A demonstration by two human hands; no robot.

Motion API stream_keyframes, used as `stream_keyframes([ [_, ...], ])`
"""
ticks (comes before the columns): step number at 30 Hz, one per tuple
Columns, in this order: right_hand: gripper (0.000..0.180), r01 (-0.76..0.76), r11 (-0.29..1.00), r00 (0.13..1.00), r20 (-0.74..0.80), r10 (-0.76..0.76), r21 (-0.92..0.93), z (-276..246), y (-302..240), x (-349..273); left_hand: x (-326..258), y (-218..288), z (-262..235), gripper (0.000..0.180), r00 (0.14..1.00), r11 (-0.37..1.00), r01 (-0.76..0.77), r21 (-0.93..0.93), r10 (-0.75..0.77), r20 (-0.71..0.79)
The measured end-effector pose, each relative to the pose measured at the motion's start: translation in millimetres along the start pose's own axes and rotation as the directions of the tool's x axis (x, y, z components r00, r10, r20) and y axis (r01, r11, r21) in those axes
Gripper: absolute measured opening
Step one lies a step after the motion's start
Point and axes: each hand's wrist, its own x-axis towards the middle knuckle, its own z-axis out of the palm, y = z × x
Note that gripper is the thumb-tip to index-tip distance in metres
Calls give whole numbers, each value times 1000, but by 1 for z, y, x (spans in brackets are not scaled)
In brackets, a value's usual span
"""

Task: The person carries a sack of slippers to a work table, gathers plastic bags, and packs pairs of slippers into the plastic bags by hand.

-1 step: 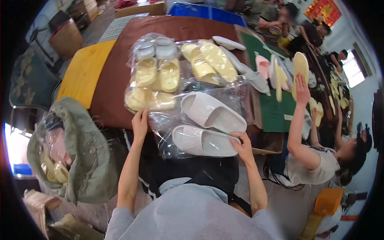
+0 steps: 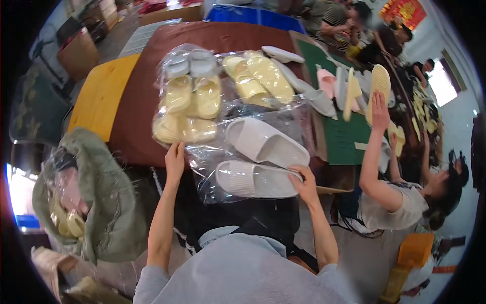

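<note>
Head view, items at and around the person's two hands:

- Left hand (image 2: 175,157): fingers flat and extended, pressing on the near edge of a clear plastic bag (image 2: 212,152); not clenched, nothing gripped
- Right hand (image 2: 304,183): fingers curled on the end of the nearer white slipper (image 2: 255,180), grasping it through or at the mouth of the bag; which of the two cannot be told
- Nearer white slipper: lies sideways between the two hands, at the near edge of the brown table (image 2: 136,116)
- Second white slipper (image 2: 266,142): just beyond the first, angled, apart from both hands
- Bagged pale yellow slippers (image 2: 190,109): several pairs in clear wrap, just beyond the left hand
- Second yellow bagged pair (image 2: 258,76): farther out, beyond the right hand
- Loose pink and white slippers (image 2: 329,86): on a green mat (image 2: 344,137), out past the right hand
- Green sack (image 2: 106,202): outside the left forearm, open, with wrapped slippers inside
- Co-worker's hand (image 2: 378,109): well off to the right, raised against a yellow sole (image 2: 379,83)
</note>
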Motion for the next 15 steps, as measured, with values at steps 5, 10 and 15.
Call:
stream_keyframes([
  [5,27,18,1000,997,-74,-16,24,-1,6,-3,-47,33,19,41,975,985,170,31,-173,139],
  [10,26,-32,996,997,-73,38,83,-9,10,-1,-49,25,9,15,998,994,48,-99,-44,42],
  [15,25,-127,990,986,101,132,-58,-96,15,12,-32,43,-9,13,1000,997,-30,-73,29,-3],
])
